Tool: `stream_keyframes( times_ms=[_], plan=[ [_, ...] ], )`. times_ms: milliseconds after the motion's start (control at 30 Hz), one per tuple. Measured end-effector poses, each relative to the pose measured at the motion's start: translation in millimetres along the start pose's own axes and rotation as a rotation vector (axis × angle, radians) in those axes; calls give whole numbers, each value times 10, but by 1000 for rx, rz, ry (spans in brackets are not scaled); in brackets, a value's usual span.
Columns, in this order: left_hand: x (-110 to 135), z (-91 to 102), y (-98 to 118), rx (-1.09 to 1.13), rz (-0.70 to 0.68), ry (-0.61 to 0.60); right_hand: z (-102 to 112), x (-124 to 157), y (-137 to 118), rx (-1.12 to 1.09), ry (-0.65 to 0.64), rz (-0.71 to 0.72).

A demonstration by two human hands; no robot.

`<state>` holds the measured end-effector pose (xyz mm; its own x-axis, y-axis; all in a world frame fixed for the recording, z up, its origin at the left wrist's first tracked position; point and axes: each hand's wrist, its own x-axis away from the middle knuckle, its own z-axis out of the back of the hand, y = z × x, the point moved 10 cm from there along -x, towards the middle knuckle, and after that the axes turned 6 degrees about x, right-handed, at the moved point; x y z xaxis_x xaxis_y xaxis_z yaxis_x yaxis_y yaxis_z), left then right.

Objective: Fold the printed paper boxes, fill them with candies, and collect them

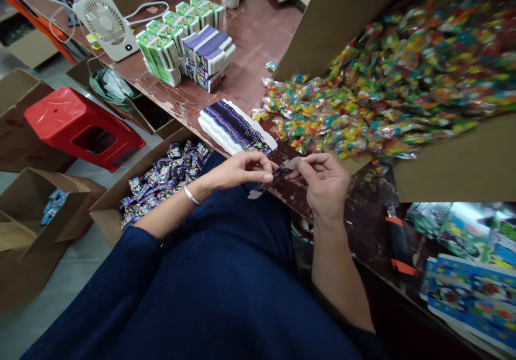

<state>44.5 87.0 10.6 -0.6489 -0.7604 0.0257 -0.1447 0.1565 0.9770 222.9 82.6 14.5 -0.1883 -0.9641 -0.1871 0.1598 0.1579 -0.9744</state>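
Note:
A small purple printed carton [264, 187] with pale flaps is held between my two hands over the table's front edge. My left hand [248, 169] pinches its left side between thumb and fingers, a silver bangle on that wrist. Thumb and fingertips of my right hand [327, 181] grip a flap at the other end. Just beyond my left hand lies a fanned row of flat purple cartons [237, 129]. Many small clear bags of colourful candy [314, 115] spill from a big cardboard box [300, 43] to the right.
Bundled green cartons [161, 54] and purple cartons [207, 54] stand behind, near a white fan [107, 24]. A box of filled purple packets [165, 180] sits at lower left by a red stool [80, 126]. A utility knife [399, 244] and blue cartons [471, 295] lie at right.

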Motion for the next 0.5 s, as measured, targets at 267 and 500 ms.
stream_keyframes(
  times_ms=[267,500],
  plan=[
    [81,-317,-349,584,208,-22,99,312,-328,325,127,182],
    [76,-260,-373,466,144,-30,-188,442,-93,213,-295,5]
  ],
)
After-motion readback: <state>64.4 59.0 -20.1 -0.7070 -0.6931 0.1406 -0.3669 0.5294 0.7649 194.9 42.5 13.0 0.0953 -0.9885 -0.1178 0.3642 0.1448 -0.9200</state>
